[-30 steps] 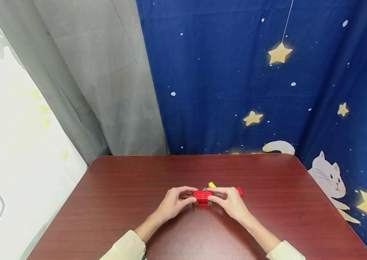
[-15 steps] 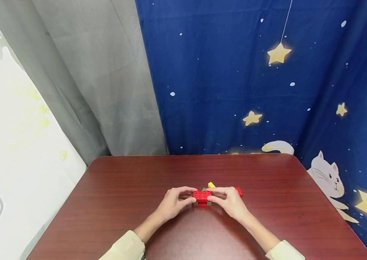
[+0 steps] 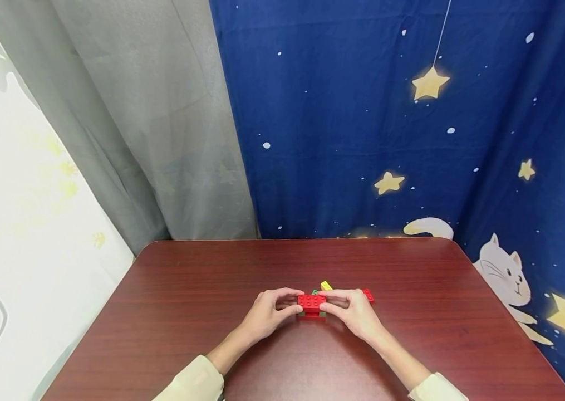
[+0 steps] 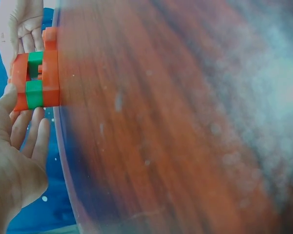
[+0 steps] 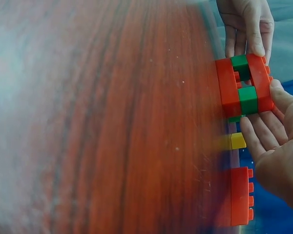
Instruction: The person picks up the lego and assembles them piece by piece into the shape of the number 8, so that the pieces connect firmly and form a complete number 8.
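Observation:
A small stack of toy building bricks stands on the table before me. Its top is a red brick with studs. Under that, two green bricks sit apart with a gap between them. A lower red brick forms the base. My left hand pinches the left end of the top red brick between thumb and fingers. At the right end my right hand does the same. In the right wrist view the right thumb lies on the top brick's end, with the other fingers on its far side.
Behind the stack lie a yellow brick and a green piece, partly hidden. Beyond my right hand is a loose red brick. The brown table ends at grey and blue curtains.

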The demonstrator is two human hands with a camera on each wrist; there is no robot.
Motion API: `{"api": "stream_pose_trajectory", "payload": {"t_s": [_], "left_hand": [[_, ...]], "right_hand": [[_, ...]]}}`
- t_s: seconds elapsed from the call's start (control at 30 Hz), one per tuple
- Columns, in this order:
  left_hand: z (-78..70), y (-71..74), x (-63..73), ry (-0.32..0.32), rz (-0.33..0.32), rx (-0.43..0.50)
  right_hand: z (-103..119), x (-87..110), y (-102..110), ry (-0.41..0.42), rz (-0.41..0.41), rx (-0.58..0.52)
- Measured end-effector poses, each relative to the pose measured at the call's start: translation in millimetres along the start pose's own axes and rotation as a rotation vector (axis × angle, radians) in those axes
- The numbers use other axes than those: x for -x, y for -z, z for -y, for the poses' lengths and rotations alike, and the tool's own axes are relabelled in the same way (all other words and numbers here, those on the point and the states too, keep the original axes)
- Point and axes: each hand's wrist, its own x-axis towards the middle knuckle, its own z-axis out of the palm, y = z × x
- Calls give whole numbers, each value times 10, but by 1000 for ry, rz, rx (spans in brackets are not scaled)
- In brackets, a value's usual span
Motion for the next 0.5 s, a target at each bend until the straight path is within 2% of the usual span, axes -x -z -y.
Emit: {"api": "stream_pose_trajectory", "payload": {"t_s": [0.5], "left_hand": [[-7,4,-3,0,-1,-52]], "right_hand": [[-4,1,3,10,0,-16]]}}
